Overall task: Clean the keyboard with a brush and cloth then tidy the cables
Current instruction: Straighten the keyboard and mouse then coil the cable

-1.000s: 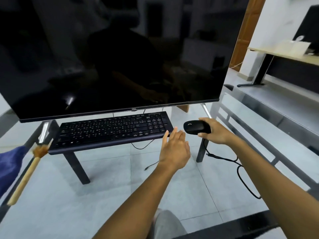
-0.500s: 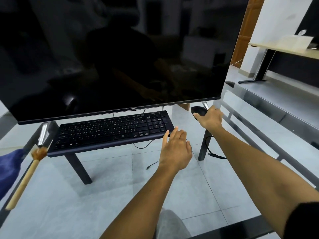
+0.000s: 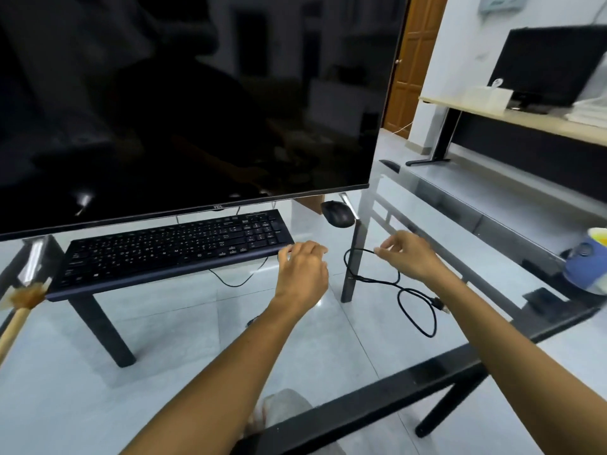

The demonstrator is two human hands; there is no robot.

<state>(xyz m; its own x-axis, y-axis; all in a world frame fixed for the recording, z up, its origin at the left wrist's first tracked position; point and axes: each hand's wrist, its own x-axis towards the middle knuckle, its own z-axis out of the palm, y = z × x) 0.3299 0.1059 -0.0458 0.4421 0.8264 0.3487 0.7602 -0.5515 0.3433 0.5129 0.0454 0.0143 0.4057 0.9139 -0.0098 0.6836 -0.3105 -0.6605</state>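
A black keyboard (image 3: 170, 247) lies on the glass table under the big dark screen. A black mouse (image 3: 337, 213) sits at the screen's lower right corner. Its black cable (image 3: 414, 297) loops across the glass to a plug near my right forearm. My right hand (image 3: 407, 256) pinches this cable between fingertips just right of the keyboard. My left hand (image 3: 303, 270) hovers palm down at the keyboard's right end, fingers bent, holding nothing. A wooden-handled brush (image 3: 19, 307) lies at the left edge. The cloth is out of view.
The large black screen (image 3: 184, 103) fills the upper left. A blue and yellow object (image 3: 588, 267) stands at the table's right edge. The keyboard's own thin cable (image 3: 236, 280) hangs below the glass. A second desk with a monitor (image 3: 545, 67) stands behind on the right.
My right hand set the mouse down by the screen's corner, let go, and came back to pinch the cable. The left hand stayed near the keyboard's right end.
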